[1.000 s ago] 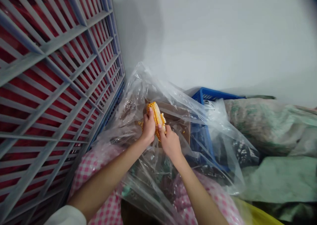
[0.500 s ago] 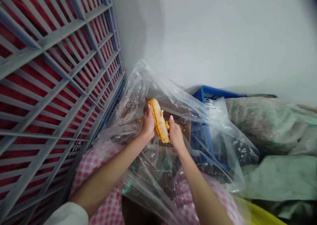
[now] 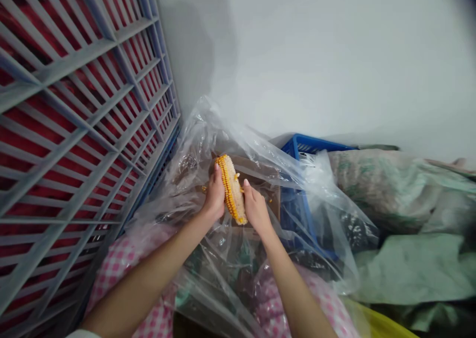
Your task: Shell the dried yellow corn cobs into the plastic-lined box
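Observation:
An ear of corn (image 3: 231, 190) is held tilted above a clear plastic bag (image 3: 238, 273). Yellow kernels cover its left side, while a pale bare strip with a few loose kernels runs along the side facing up. My left hand (image 3: 215, 194) is closed around its left side, thumb along the top edge. At the lower right side, my right hand (image 3: 256, 206) presses its thumb to the cob by some kernels, its other fingers curled and partly hidden. Under the plastic lies brown cardboard (image 3: 273, 181), with some kernels beside the hands.
A tall grey slatted crate (image 3: 89, 124) with red contents stands close on the left. To the right are a blue plastic crate (image 3: 297, 147), a stuffed woven sack (image 3: 379, 189) and pale green cloth (image 3: 420, 268). A white wall (image 3: 316, 55) rises behind.
Fewer kernels sit on the bare strip near my right thumb than before. The view has shifted slightly, and both hands with the corn appear a little further left and lower.

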A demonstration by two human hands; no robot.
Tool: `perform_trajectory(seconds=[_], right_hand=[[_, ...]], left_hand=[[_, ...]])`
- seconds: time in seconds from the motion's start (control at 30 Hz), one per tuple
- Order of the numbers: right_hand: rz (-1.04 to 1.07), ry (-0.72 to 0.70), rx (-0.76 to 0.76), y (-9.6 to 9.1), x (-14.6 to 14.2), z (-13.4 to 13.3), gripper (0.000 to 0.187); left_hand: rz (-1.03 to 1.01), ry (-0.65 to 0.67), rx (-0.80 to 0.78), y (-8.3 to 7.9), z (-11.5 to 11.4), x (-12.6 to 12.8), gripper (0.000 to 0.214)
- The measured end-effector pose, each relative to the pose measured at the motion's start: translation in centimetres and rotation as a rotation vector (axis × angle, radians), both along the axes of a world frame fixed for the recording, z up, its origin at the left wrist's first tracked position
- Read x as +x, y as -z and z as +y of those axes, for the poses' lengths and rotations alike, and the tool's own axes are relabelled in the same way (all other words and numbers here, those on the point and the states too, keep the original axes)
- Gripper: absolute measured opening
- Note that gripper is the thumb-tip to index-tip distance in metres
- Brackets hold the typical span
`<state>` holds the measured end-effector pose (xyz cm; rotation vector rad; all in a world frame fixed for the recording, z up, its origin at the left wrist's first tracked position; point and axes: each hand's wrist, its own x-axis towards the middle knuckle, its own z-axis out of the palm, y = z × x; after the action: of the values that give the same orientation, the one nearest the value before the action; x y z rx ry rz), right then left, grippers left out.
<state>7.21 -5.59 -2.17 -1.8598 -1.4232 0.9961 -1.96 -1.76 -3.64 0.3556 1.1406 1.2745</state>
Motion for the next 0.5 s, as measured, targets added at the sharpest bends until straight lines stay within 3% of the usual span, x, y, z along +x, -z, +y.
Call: perform_trajectory(seconds=[0.13, 0.2, 0.37, 0.5], right_hand=[[0.299, 0.028, -0.204, -0.4, 1.4, 0.2, 0.074], [0.315, -0.029, -0.253, -1.2, 1.7, -0.3, 0.072], [-0.133, -0.335, -0.068, -2.2, 0.9, -1.7, 0.054], [-0.356, -0.368, -0.015, -1.3, 0.0, -2.0, 0.046]], left_hand=[[0.000, -0.035, -0.019, -0.8, 0.4, -0.3, 0.053], [0.004, -0.053, -0.030, -1.0, 0.8, -0.6, 0.054], [-0.086, -0.077, -0.128, -1.1, 1.5, -1.5, 0.056], [-0.079, -0.072, -0.128, -1.2, 1.8, -1.7, 0.057]])
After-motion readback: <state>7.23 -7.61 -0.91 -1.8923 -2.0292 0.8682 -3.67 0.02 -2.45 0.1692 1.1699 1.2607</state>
